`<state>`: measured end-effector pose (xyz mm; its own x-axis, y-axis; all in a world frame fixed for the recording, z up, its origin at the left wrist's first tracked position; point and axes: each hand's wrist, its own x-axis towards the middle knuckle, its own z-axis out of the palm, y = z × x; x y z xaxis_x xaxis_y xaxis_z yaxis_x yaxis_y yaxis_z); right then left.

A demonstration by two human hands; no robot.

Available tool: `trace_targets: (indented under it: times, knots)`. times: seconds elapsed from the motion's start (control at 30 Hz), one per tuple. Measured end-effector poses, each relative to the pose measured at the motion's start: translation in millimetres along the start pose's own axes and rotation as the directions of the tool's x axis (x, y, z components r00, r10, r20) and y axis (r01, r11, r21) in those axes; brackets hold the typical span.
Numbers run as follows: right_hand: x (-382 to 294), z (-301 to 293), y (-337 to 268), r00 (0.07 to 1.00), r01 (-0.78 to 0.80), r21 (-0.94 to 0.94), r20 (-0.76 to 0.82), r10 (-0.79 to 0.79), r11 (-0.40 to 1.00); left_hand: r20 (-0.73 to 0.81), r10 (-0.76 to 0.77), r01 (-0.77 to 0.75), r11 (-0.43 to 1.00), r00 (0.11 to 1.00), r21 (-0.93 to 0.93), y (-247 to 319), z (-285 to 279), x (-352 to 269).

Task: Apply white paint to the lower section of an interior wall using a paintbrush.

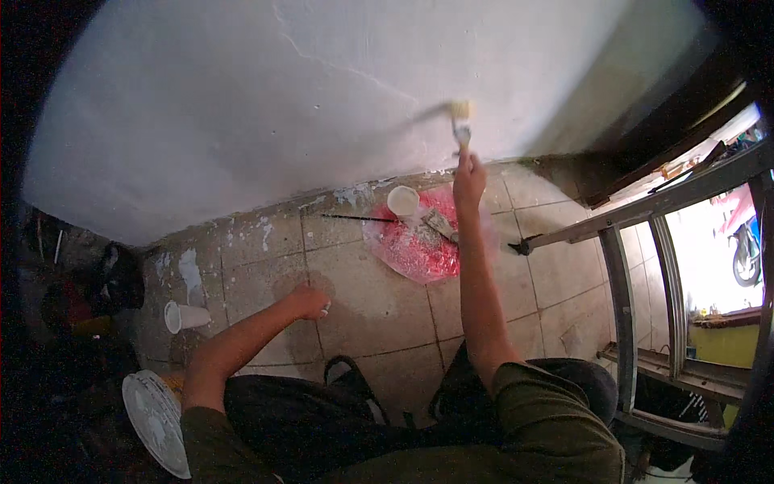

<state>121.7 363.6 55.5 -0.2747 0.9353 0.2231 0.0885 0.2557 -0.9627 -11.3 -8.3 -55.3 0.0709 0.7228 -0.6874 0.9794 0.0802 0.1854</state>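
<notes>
My right hand [470, 181] is closed around the handle of a paintbrush [461, 124], whose pale bristles are at the white wall [242, 121]. The brush casts a shadow to its left. My left hand [310, 302] hangs over the tiled floor with its fingers curled; whether something small is in it cannot be told. Beyond it, a red and clear plastic sheet [408, 257] lies by the wall's foot. On the sheet are a white tub [403, 201] and a putty knife or scraper [439, 224] spattered with white. A thin dark rod [357, 218] reaches onto the sheet's left edge.
A metal ladder [620, 314] stands at the right. On the left, a white plastic cup [184, 317] lies on its side, with a black plastic bag [121, 278] behind it. A round white-smeared lid [154, 423] is at the lower left. White splashes mark the floor tiles.
</notes>
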Motion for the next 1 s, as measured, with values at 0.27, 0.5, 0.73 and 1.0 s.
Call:
trace_targets:
  times: [0.27,0.5,0.73,1.0]
  knots:
    - [-12,-21,89,0.958,-0.161,-0.576,0.104,0.267,0.801,-0.077,-0.017,0.014,0.999,0.997,-0.040,5,-11,-4]
    - [18,-36,-61,0.994,-0.105,-0.240,-0.065,0.092,0.965,-0.077,0.017,-0.026,0.993,0.997,-0.112,-1,-1,3]
    - [47,-59,-116,0.987,0.133,0.115,-0.101,-0.122,0.984,-0.120,0.084,-0.087,0.996,0.989,-0.023,-6,13,9]
    - [33,-44,41,0.992,-0.099,-0.472,-0.111,0.052,0.876,0.120,-0.015,0.016,1.000,0.993,-0.007,0,-1,5]
